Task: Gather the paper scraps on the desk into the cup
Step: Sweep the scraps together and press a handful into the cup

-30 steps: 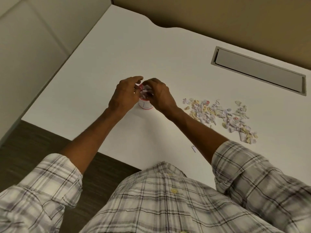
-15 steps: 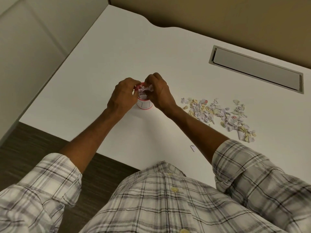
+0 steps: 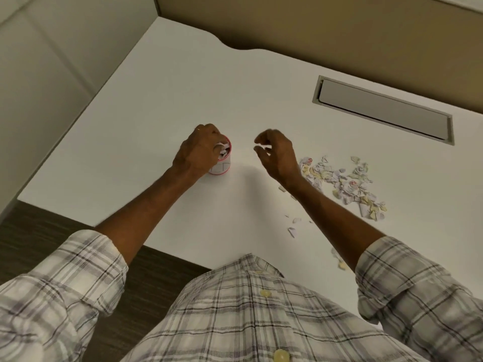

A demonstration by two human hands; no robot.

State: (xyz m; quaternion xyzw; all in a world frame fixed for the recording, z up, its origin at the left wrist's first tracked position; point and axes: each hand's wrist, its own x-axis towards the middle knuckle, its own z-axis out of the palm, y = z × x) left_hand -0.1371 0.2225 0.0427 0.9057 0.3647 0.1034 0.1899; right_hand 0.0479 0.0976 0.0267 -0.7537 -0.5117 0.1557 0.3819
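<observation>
A small white cup (image 3: pixel 222 167) with a red rim stands on the white desk (image 3: pixel 162 100), paper scraps showing in its mouth. My left hand (image 3: pixel 200 151) is over the cup's left side, fingers curled into its opening on the scraps. My right hand (image 3: pixel 278 155) hovers a short way right of the cup, fingers apart and holding nothing. A pile of white and yellow paper scraps (image 3: pixel 342 182) lies on the desk to the right of that hand. A few stray scraps (image 3: pixel 292 231) lie nearer the front edge, partly hidden by my right forearm.
A long grey cable hatch (image 3: pixel 384 109) is set into the desk at the back right. Beige partition walls close in the left and back. The desk's front edge runs just before my body, with dark floor (image 3: pixel 39 231) below at left.
My right hand has left the cup and moved right, toward the pile, with its fingers spread. My left hand has stayed at the cup. The view has shifted slightly.
</observation>
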